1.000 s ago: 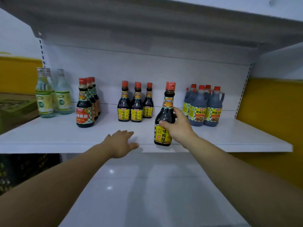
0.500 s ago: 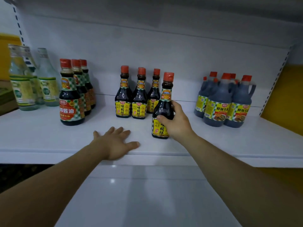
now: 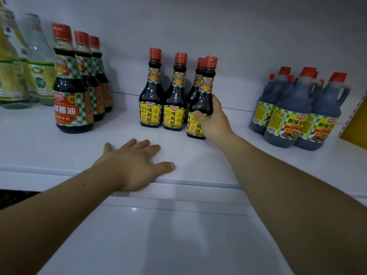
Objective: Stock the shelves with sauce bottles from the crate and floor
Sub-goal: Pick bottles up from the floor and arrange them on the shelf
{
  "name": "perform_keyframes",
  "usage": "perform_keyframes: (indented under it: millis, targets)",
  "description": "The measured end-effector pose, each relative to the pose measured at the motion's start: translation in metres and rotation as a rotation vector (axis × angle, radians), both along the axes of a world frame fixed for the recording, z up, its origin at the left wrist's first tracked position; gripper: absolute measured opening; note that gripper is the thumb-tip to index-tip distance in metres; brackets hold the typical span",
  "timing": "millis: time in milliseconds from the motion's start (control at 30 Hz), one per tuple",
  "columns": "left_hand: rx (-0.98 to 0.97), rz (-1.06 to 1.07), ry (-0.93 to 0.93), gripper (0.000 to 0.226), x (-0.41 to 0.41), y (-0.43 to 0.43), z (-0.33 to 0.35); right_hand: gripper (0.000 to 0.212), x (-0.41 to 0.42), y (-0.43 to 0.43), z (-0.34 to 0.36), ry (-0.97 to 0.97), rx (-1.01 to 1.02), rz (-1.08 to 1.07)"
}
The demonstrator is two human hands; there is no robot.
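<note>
The left small bottle (image 3: pixel 152 92) has a yellow label reading 味极鲜 and a neck band with "180". The middle small bottle (image 3: pixel 174 98) reads the same. The held bottle (image 3: pixel 203 100) shows 极鲜 and "180" (its first character is covered). The large bottle (image 3: pixel 69 88) reads 酱油, and the front jug (image 3: pixel 292 116) reads 鲜味生.
</note>
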State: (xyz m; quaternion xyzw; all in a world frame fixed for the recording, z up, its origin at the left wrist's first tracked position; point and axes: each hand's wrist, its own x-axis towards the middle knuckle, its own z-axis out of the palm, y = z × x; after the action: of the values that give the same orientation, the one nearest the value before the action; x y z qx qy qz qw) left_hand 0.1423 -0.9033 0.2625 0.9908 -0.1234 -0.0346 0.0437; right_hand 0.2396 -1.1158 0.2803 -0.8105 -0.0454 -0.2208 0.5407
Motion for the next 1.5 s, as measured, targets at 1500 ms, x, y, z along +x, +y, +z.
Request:
perform_keyframes:
  millis: [1500]
  targets:
    - [-0.217, 0.124, 0.011, 0.078, -0.146, 0.102, 0.024, 0.076, -0.197, 0.125, 0.044, 0.251, -0.828, 0.194]
